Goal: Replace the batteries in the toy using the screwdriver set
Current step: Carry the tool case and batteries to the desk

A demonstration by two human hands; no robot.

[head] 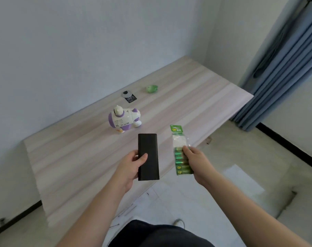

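- Left hand (129, 164) grips a black case (148, 156), probably the screwdriver set, at centre frame.
- Right hand (196, 158) pinches a battery pack (180, 152), just right of it.
- Toy (124, 118) stands on the table (71, 157), above the case.

Table (80, 157): runs from 7 o'clock up to 1 o'clock, its far long edge against the wall (62, 41).
Toy (124, 118): on the table, just past centre, lying near the wall side.
Card with disc (128, 96): on the table at 12 o'clock from the toy, apart from it.
Small round object (151, 88): on the table at 1 o'clock from the toy, right of the card.
Screwdriver set case (148, 156): held in the left hand (132, 166), at 5 o'clock from the toy, above the table's near edge.
Battery pack (180, 152): held in the right hand (196, 161), at 3 o'clock from the case, just beside it, past the table edge.
Curtain (285, 72): at 2 o'clock, beyond the table's right end.
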